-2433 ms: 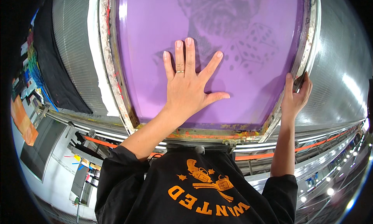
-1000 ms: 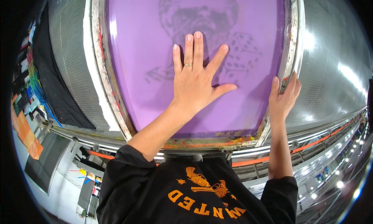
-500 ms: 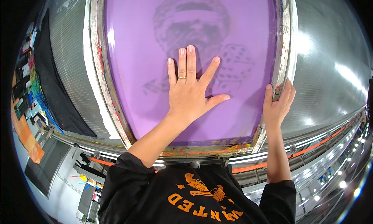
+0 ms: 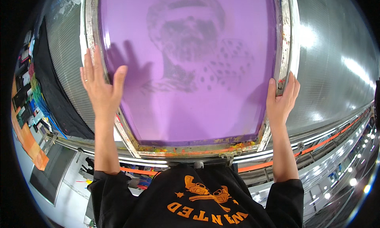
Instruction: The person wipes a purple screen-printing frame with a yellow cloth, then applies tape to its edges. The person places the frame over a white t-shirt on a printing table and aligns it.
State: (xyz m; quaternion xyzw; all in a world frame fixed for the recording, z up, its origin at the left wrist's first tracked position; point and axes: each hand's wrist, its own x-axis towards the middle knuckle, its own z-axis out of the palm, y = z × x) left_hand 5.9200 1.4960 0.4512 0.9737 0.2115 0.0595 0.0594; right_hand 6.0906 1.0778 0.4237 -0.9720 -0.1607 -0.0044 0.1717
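A screen-printing frame (image 4: 284, 42) with ink-stained metal rails lies before me. Stretched across it is a purple mesh (image 4: 198, 115), which bears a faint dark picture of a head in a headband and dotted dice. My left hand (image 4: 103, 87) is open at the left rail, fingers pointing away and thumb spread toward the mesh. It casts a shadow on the purple surface; whether it touches the rail I cannot tell. On the right, my right hand (image 4: 280, 105) grips the frame's side rail, thumb on the inner side and fingers round the outer side.
Grey table surface extends to the right (image 4: 332, 70) and left of the frame. Black cloth (image 4: 59, 85) lies at the left, beside colourful clutter (image 4: 33, 93). An orange strip (image 4: 253, 168) and metal rails run along the near table edge, close to my body.
My left hand has left the middle of the mesh and moved left to the frame's left rail. The right hand keeps its grip. The view has shifted slightly.
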